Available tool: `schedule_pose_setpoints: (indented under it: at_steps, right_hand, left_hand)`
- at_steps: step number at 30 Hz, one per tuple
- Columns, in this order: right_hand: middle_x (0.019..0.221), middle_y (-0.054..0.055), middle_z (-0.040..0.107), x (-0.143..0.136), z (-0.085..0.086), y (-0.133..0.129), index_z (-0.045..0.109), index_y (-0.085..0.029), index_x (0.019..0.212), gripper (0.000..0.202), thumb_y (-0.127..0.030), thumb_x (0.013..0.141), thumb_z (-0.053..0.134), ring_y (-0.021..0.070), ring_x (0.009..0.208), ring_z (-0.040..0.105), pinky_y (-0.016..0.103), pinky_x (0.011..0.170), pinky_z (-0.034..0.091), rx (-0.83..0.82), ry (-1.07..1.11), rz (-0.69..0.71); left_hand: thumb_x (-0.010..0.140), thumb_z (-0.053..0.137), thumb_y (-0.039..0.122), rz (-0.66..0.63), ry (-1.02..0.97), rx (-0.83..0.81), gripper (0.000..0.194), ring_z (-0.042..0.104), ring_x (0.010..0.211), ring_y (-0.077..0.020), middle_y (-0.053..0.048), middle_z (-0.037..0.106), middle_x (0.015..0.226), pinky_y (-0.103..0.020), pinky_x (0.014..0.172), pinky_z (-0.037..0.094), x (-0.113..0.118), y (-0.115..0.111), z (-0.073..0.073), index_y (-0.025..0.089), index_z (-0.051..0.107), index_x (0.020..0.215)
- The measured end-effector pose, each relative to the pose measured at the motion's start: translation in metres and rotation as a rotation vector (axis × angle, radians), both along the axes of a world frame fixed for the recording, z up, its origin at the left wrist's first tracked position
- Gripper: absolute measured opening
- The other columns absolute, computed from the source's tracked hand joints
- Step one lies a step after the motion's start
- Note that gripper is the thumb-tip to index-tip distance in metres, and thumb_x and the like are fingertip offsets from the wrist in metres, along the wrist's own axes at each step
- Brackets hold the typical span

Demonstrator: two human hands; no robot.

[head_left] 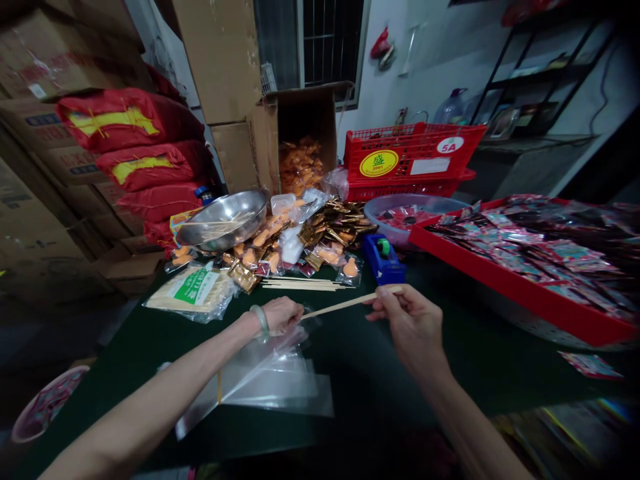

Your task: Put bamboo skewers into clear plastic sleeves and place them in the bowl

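Note:
My right hand [413, 323] pinches the upper end of a pale wooden stick [345, 305], which slopes down to the left. At the stick's lower end is my left hand [281, 316], its fingers closed around the edge of a clear plastic bag. Beneath that hand, clear plastic bags [280, 383] lie fanned out on the dark green table [370, 380]. Several loose sticks [307, 285] lie just beyond my hands. A packet of sticks [193, 290] with a green label is at the left. A blue tape dispenser [384, 260] stands behind my right hand.
A metal bowl [225, 220] holds sticks. Orange pieces and gold packets [335, 227] are heaped mid-table. Behind them are an open cardboard box [270, 147] and red baskets [410, 160]. A large red-rimmed tray [525, 283] of packets fills the right.

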State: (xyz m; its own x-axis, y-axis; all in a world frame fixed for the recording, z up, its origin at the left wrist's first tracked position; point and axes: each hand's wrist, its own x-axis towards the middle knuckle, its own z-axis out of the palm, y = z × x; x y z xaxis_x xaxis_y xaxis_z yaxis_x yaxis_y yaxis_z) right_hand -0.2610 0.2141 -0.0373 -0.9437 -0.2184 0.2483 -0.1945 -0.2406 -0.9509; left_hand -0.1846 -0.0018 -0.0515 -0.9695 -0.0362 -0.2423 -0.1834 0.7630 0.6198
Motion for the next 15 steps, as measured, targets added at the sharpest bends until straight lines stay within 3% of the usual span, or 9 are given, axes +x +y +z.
schedule_pose_setpoints:
  at_steps: [4,9,15]
  right_hand:
    - [0.052,-0.002,0.052,-0.007,0.006,-0.003,0.056,-0.014,0.061,0.021,-0.031,0.065,0.067,0.012,0.053,0.058,0.02,0.04,0.051,-0.09,-0.09,0.013]
    - [0.05,-0.003,0.054,-0.011,0.021,-0.002,0.056,-0.013,0.06,0.022,-0.029,0.059,0.071,0.0104,0.048,0.057,0.019,0.038,0.051,-0.158,-0.115,-0.012]
    - [0.047,-0.001,0.055,-0.001,0.035,-0.01,0.056,-0.013,0.058,0.024,-0.031,0.055,0.073,0.0133,0.048,0.059,0.02,0.036,0.05,-0.116,-0.154,0.123]
  left_hand:
    - [0.056,0.053,-0.003,-0.185,0.051,-0.178,0.018,0.04,0.054,-0.0096,0.003,0.044,0.055,-0.022,0.051,0.028,0.013,0.007,0.023,0.014,0.047,0.053]
    - [0.065,0.047,0.002,-0.373,0.179,-0.549,0.013,0.048,0.059,-0.0123,-0.002,0.055,0.069,-0.023,0.05,0.029,0.032,0.013,0.044,0.014,0.053,0.064]
    - [0.071,0.042,0.003,-0.422,0.252,-0.658,0.017,0.051,0.062,-0.0138,-0.003,0.056,0.072,-0.023,0.051,0.032,0.052,0.017,0.058,0.014,0.056,0.074]
